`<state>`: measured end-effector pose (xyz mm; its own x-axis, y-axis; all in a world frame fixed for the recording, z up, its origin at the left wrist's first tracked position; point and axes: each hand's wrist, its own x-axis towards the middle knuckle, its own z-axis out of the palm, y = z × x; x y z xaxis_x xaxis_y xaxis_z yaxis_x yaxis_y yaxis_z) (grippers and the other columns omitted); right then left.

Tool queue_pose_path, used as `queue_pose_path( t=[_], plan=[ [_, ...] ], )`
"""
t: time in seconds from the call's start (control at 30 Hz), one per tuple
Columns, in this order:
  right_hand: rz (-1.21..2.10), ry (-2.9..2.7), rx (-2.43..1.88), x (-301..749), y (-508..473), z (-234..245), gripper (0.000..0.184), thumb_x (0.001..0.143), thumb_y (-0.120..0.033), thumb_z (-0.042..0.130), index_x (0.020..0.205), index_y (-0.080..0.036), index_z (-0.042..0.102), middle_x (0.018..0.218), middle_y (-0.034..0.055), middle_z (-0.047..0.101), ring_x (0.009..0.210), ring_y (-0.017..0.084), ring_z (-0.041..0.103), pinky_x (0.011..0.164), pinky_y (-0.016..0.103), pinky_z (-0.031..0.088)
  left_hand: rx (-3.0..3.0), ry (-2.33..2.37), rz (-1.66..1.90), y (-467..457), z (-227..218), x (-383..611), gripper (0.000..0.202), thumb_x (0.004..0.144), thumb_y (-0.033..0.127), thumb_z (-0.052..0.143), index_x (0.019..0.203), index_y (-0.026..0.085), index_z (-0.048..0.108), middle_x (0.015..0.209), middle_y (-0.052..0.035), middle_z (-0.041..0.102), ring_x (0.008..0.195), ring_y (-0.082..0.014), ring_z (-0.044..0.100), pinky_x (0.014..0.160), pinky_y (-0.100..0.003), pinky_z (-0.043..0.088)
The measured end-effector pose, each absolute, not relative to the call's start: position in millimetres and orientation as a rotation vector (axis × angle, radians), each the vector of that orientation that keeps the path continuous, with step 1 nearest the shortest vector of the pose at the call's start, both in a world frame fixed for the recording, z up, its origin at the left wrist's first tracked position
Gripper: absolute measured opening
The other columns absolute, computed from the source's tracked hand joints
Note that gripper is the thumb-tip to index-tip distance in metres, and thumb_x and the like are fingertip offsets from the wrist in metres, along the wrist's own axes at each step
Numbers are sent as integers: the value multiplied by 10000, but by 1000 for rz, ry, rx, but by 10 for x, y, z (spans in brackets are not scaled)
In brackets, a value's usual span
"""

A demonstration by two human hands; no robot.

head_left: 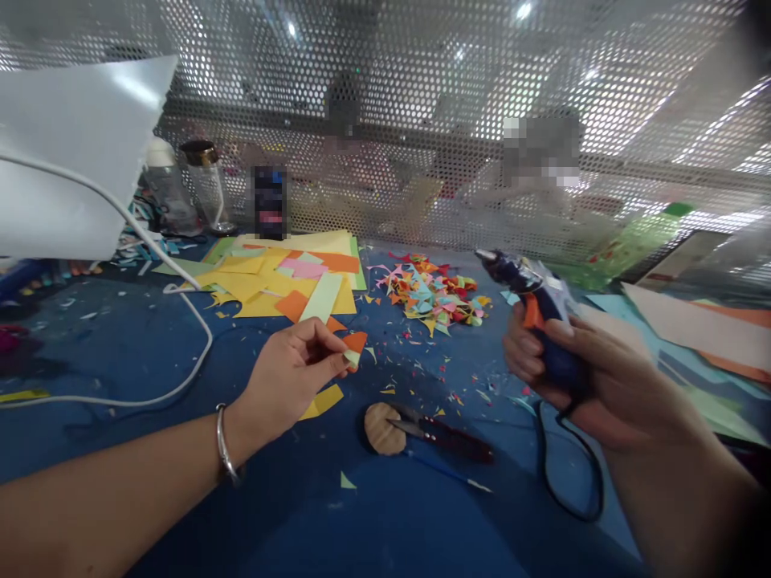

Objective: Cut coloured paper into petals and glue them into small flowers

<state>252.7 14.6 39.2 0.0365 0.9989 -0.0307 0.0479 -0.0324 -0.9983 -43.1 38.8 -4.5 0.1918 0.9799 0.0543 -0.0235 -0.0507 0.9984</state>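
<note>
At the left wrist (242, 425) we wear one slim, rounded, shiny silver-coloured bangle (222, 445); our left hand (289, 373), right hand (614, 373) and forearms (138, 490) are bare

A hand could pass over the table (253, 514) between the left hand (295, 365) and the glue gun (557, 349) — short of the heap of paper bits (434, 295). Nearer in, scissors (458, 441) overlapping a round disc (381, 430) block the middle. A white cable (209, 337) loops at left, a dark cord (601, 486) at right — and a mesh screen (391, 96) walls off the back.
</note>
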Motion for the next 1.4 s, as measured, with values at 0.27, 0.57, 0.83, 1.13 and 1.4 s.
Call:
queue_pose_path(
  t=[0.27, 0.57, 0.83, 1.13, 1.4],
  plan=[
    [1371, -1178, -1139, 2419, 120, 353, 303, 780, -517, 693, 821, -238, 581, 592, -17, 393, 479, 120, 369, 303, 236, 214, 1350, 1041, 1106, 389, -19, -432, 116, 704, 154, 717, 700, 197, 609, 667, 12, 699, 624, -109, 652, 642, -262, 528],
    [1453, -1313, -1058, 2280, 90, 277, 241, 778, -436, 721, 778, -217, 622, 549, -24, 464, 503, 119, 410, 474, 265, 362, 1369, 1051, 1159, 381, 19, -437, 120, 708, 172, 728, 706, 179, 608, 661, 25, 646, 626, -99, 632, 630, -238, 522],
    [1047, -1595, -1477, 2156, 36, 150, 384, 749, -531, 718, 627, -195, 578, 571, -8, 541, 538, 126, 465, 497, 245, 396, 1423, 1025, 1198, 380, -5, -468, 99, 709, 155, 693, 726, 177, 598, 668, 25, 645, 618, -94, 625, 611, -222, 514],
    [686, -1892, -1635, 2083, -31, 143, 356, 802, -527, 599, 645, -209, 629, 562, 3, 572, 551, 178, 538, 508, 282, 468, 1492, 1041, 1151, 345, 29, -451, 75, 720, 133, 668, 724, 175, 606, 667, 24, 647, 629, -95, 636, 615, -217, 517],
    [484, -2073, -1682, 2042, -26, 159, 477, 822, -551, 487, 464, -241, 544, 422, 19, 486, 541, 210, 550, 533, 324, 507, 1615, 1092, 1122, 303, 19, -452, 46, 733, 159, 656, 724, 183, 617, 708, -1, 650, 652, -124, 631, 616, -257, 516]
  ],
)
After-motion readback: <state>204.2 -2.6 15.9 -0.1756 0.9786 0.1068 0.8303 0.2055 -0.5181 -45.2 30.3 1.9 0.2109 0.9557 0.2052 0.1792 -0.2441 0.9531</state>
